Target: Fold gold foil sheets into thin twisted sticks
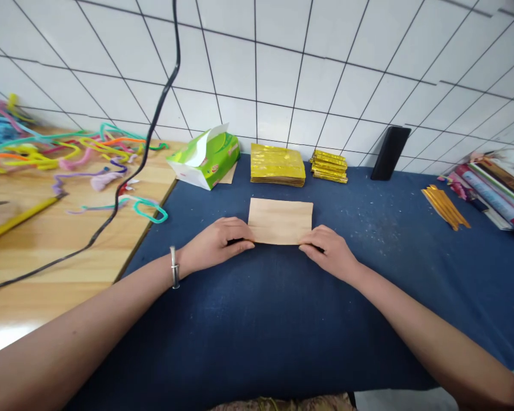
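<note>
A tan sheet of paper (281, 221) lies on the dark blue cloth (248, 319) in front of me. My left hand (223, 242), with a silver bangle at the wrist, pinches its near left corner between thumb and fingers. At the near right corner, my right hand (330, 251) pinches the paper the same way. Beyond the sheet stands a stack of gold-faced paper (277, 164), and to its right sits a smaller pile of folded gold strips (329, 165).
A green tissue box (214, 157) stands back left. Colourful fuzzy stems (149, 210) and a black cable (156, 117) are over the wooden table (68, 245). A black phone-like block (391, 153) leans on the tiled wall. Orange strips (445, 206) and books (497, 191) lie right.
</note>
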Demonstrator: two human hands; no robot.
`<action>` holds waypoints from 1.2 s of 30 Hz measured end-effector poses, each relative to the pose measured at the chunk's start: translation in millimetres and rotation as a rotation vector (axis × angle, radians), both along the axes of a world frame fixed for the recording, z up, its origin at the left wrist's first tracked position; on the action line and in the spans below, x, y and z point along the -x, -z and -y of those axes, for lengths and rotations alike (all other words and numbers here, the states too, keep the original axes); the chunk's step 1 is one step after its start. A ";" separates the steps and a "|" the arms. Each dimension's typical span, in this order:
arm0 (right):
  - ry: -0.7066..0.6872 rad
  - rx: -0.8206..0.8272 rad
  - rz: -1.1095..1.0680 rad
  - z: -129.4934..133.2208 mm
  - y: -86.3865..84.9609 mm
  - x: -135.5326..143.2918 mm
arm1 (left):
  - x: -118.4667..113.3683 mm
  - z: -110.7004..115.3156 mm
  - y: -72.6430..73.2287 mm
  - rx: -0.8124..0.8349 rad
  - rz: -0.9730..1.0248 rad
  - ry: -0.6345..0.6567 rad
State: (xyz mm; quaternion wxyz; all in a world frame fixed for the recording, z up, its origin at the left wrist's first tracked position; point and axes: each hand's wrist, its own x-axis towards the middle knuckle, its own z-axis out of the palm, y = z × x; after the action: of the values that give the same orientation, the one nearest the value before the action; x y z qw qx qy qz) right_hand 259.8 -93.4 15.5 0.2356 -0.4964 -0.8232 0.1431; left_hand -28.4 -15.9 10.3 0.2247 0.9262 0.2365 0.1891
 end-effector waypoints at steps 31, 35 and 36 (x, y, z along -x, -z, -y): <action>0.270 0.155 0.064 -22.5 14.7 13.6 | -6.3 11.6 -14.3 -0.202 -0.337 -0.309; 0.272 0.175 0.081 -24.1 13.4 14.6 | -12.2 19.3 -14.4 -0.217 -0.333 -0.134; 0.272 0.173 0.082 -24.3 13.0 14.7 | -14.1 22.2 -13.1 -0.224 -0.339 -0.083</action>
State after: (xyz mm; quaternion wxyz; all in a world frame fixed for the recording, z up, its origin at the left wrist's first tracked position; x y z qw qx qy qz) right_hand 245.0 -69.2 2.5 0.1753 -0.6272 -0.7418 0.1601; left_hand -14.3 -38.1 23.5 0.0692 0.9534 0.2863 0.0648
